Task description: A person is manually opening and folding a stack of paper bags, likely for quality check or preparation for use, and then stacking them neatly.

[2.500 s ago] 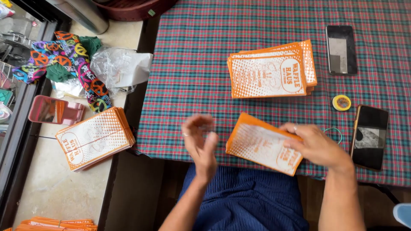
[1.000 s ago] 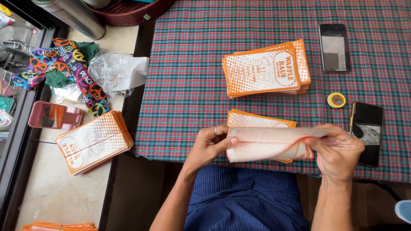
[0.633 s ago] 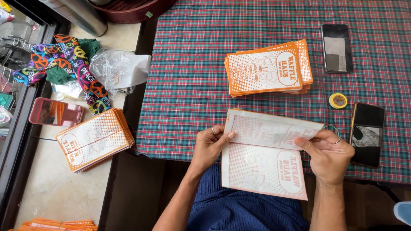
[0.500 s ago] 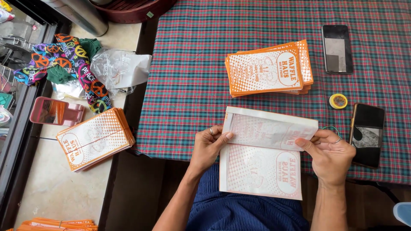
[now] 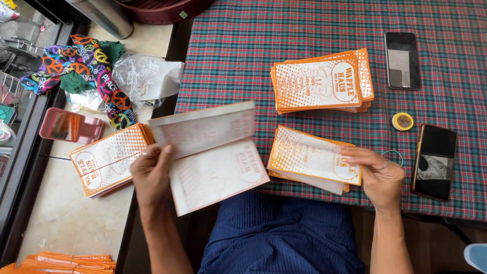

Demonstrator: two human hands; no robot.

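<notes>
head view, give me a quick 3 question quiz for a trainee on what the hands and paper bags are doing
1. True or false: the left hand holds an opened-out paper bag off the side of the plaid tablecloth.
2. What does the right hand rest on?
A. the yellow tape roll
B. the small stack of orange bags at the table's near edge
C. the upper phone
3. Fill in: besides that stack, another stack of orange bags lies on the cloth, and one more orange stack lies on the ____ beside the table.

Key: 1 true; 2 B; 3 floor
</notes>
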